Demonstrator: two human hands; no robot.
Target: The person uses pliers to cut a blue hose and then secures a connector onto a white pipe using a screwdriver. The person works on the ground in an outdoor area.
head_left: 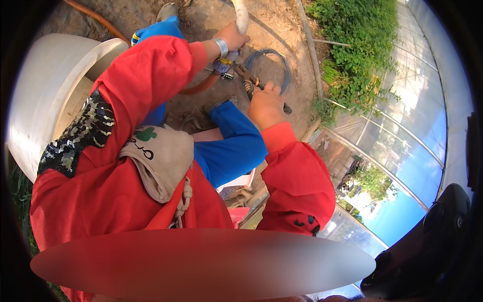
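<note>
My left hand (232, 38) is closed around the lower end of a white pipe (241, 14), just above a grey fitting with a yellow band (224, 63). An orange-red hose (200, 86) runs from that fitting down to the left. My right hand (267, 103) is closed on the handles of pliers (246, 76), whose jaws are beside the fitting. A coil of grey wire (286, 68) lies on the dirt just beyond the pliers.
A large white plastic container (37, 95) stands at my left. An orange hose (100, 20) lies on the ground at top left. Green plants (352, 60), a rail (312, 50) along their edge and clear sheeting on a frame (402, 121) are at my right.
</note>
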